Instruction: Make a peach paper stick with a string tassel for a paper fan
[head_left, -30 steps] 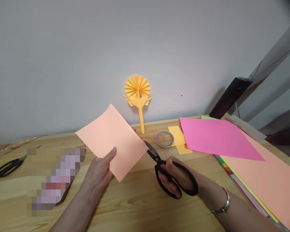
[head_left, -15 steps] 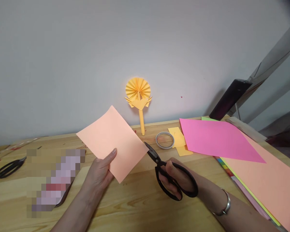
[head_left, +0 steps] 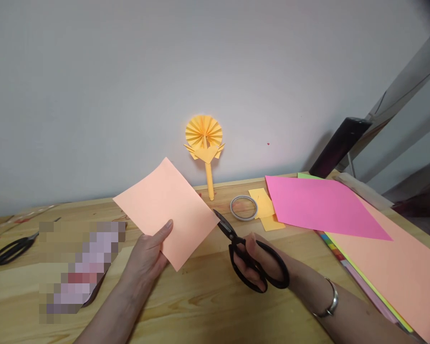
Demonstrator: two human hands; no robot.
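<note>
A square sheet of peach paper (head_left: 165, 205) is held up over the table by my left hand (head_left: 148, 258), thumb on top and fingers underneath. My right hand (head_left: 256, 260) has its thumb and fingers through the handles of black scissors (head_left: 232, 236). The scissors' blades lie at the paper's right corner; whether they cut into it I cannot tell. Behind the paper, a yellow paper fan flower (head_left: 204, 138) on a rolled stem leans against the wall. A roll of tape (head_left: 244, 208) rests just beyond the scissors.
Yellow paper scraps (head_left: 261, 203) lie by the tape. At right, a pink sheet (head_left: 322, 205) covers part of a stack of coloured paper (head_left: 390, 267). A second pair of black scissors (head_left: 14, 249) and a blurred-out object (head_left: 89, 267) are at left. A dark cylinder (head_left: 340, 148) leans behind.
My right hand and the scissors have shifted slightly left and up, and the handles look a little closer together. The left hand and peach paper are almost unmoved.
</note>
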